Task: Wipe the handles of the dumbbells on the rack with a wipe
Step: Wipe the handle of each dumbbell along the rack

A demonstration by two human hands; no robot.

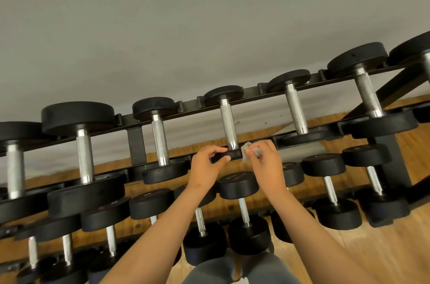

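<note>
Both bare forearms reach up from the lower edge and converge at the front of the top tier of the black metal rack point(135, 142); left hand point(207, 162) is at the near head point(229, 155) of the middle black round-headed dumbbell, fingers curled over the top of the head, thumb under its rim, so this grip is closed round the head; wrist roughly straight, back of hand facing the camera; right hand point(265, 158) sits just right of the same head, fingers curled in, grip pinching a small crumpled whitish wipe point(248, 149); wipe touches the right edge of the near head, just beside the lower end of the knurled steel handle point(229, 123), not on the handle itself; the hands are near each other but apart, the head between them; handle runs away from the camera to the far head at the back rail; more black dumbbells with steel handles lie on either side on the same tier; lower tier holds smaller black dumbbells point(239, 185) under the forearms; light wooden floor point(384, 248) below, plain grey wall point(186, 28) behind the rack; grey trousers point(221, 269) at bottom edge.
</note>
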